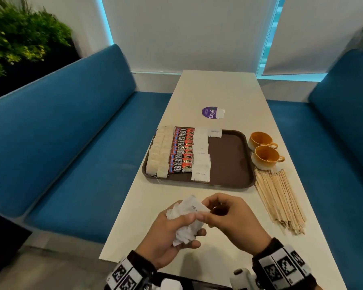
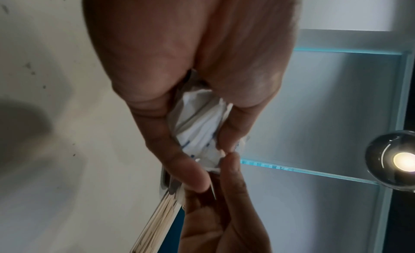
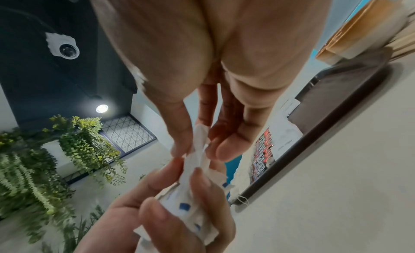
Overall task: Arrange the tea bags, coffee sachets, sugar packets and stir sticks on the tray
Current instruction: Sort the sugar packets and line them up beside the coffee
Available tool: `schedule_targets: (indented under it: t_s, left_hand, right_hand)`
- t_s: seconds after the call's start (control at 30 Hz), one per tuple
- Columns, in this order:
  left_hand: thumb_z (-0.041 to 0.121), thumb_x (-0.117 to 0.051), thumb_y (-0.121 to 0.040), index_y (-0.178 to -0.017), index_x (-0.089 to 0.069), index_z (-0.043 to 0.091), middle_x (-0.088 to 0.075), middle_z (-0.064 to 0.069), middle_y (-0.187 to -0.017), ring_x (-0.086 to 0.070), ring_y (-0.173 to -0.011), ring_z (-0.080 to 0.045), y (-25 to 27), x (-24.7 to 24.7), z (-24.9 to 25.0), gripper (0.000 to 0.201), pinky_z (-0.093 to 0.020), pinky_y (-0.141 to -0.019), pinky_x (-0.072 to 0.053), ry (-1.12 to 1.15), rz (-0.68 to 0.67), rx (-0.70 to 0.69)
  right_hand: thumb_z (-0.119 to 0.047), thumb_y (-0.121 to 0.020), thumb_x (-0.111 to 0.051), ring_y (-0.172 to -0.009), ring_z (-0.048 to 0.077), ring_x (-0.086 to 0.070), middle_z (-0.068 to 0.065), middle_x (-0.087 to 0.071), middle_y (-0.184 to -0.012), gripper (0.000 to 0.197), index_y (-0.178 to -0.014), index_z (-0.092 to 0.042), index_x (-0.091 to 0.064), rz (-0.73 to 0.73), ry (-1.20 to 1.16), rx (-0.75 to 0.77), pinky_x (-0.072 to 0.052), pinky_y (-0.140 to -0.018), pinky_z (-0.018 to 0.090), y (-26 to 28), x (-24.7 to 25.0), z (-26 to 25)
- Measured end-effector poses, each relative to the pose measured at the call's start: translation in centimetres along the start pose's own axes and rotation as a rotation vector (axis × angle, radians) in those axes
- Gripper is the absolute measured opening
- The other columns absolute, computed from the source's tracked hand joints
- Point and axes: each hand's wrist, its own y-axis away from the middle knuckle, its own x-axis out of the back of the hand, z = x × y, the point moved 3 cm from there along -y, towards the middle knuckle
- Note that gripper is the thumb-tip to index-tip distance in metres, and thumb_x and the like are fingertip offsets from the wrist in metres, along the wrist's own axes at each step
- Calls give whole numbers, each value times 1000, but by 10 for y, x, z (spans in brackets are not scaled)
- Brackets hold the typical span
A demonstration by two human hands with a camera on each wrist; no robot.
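Note:
My left hand (image 1: 176,229) grips a bunch of white sugar packets (image 1: 187,218) above the near table edge. My right hand (image 1: 222,212) pinches the top packet (image 3: 197,145) of that bunch between thumb and forefinger. The brown tray (image 1: 228,160) lies farther up the table. On its left half are rows of tea bags (image 1: 158,153), red coffee sachets (image 1: 181,151) and white sugar packets (image 1: 201,155). A pile of wooden stir sticks (image 1: 279,197) lies on the table right of the tray. In the left wrist view the sugar packets (image 2: 197,132) show between my fingers.
Two orange cups (image 1: 264,150) stand right of the tray, above the sticks. A purple round sticker (image 1: 211,114) is on the white table (image 1: 218,91) beyond the tray. Blue benches (image 1: 71,132) flank the table. The tray's right half is bare.

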Motion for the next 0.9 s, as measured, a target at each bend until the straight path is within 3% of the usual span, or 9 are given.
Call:
schedule_targets:
  t_s: [0.17,0.3,0.4,0.53,0.6,0.7,0.77,0.83,0.9]
  left_hand:
    - [19,-78,-84,-120,-60,8,-66,-21,-104,-63,-80,-30,-1,-3,-7,42,-33,-57,-51,20,40,18]
    - [16,-70,-92,-121,-57,10,-65,-20,-98,-61,-71,-28,1,-6,-3,32,-30,-51,-48,101,60,16]
    - [10,-64,-93,-122,-62,14,-65,-21,-101,-62,-75,-29,1,-5,-3,30,-30,-53,-50,152,33,5]
    - [3,-66,-91,-100,-64,14,-61,-21,-99,-58,-76,-31,0,-4,-5,14,-27,-52,-46,186,16,7]
    - [11,-73,-88,-97,-65,15,-59,-18,-97,-58,-75,-30,-1,-4,-7,12,-26,-50,-44,184,21,34]
    - [34,-84,-81,-114,-66,10,-59,-18,-99,-58,-75,-29,-1,-2,-8,45,-24,-49,-44,161,23,76]
    - [44,-76,-86,-123,-62,8,-59,-19,-100,-57,-73,-27,-2,-2,-7,54,-23,-49,-43,138,24,87]
    - [51,-70,-90,-121,-62,9,-59,-17,-99,-56,-70,-26,-3,-3,-6,52,-23,-47,-40,70,9,77]
    - [44,-77,-85,-108,-62,12,-58,-16,-96,-55,-68,-26,-5,-7,-3,42,-23,-45,-38,-14,5,54]
  right_hand:
    - [-17,-84,-82,-69,24,-67,15,-75,-82,17,-92,-3,-76,-11,-102,-18,-59,-69,34,4,2,3]
    - [-10,-91,-74,-66,21,-66,17,-76,-82,9,-98,-6,-79,30,-173,-37,-58,-65,29,4,7,2]
    - [-12,-95,-69,-67,23,-63,15,-76,-86,12,-99,-13,-81,84,-223,-71,-56,-64,31,2,10,4]
    - [-9,-99,-62,-80,26,-68,7,-77,-93,20,-99,-15,-81,75,-300,-133,-57,-65,31,2,10,5]
    - [-9,-98,-64,-81,26,-70,8,-76,-95,18,-100,-16,-81,56,-300,-114,-58,-62,30,3,11,4]
    - [-11,-92,-72,-78,26,-70,12,-75,-96,14,-103,-15,-80,77,-270,-77,-58,-62,29,2,16,2]
    - [-11,-86,-78,-73,26,-69,15,-73,-90,19,-105,-15,-79,97,-247,-52,-58,-60,30,2,19,1]
    - [-10,-79,-83,-70,25,-69,17,-72,-83,29,-108,-12,-76,82,-250,-26,-58,-60,30,2,20,-2]
    - [-13,-72,-85,-72,25,-69,22,-71,-83,39,-109,-11,-75,60,-282,-2,-59,-64,33,3,20,-3]
